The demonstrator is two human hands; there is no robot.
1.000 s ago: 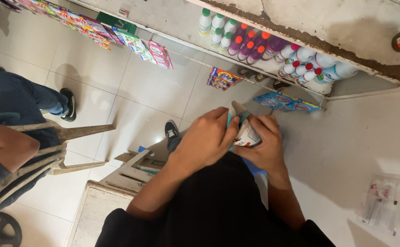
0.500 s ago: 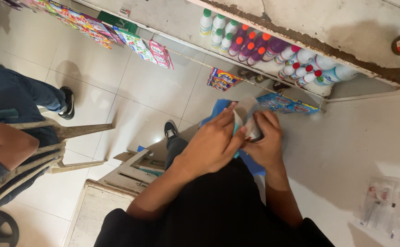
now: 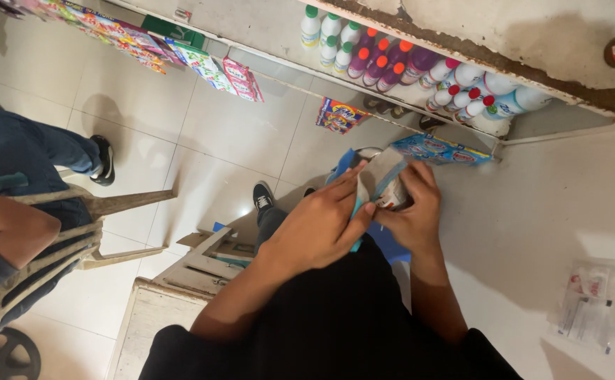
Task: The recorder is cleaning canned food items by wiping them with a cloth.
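Both hands are busy at frame centre: the left hand [image 3: 321,229] pinches the blue-and-white sachet strip [image 3: 378,176], fingers clamped on its edge, and the right hand [image 3: 414,214] grips it from three o'clock. The strip sits between them, running up toward one o'clock. Beyond, at twelve, bottles [image 3: 406,67] line the shelf; a seated person's leg [image 3: 19,151] shows at nine.

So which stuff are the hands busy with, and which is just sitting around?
In hand:
left hand
right hand
small packet

Lying about:
bottles
clear bags
plastic chair
hanging sachets
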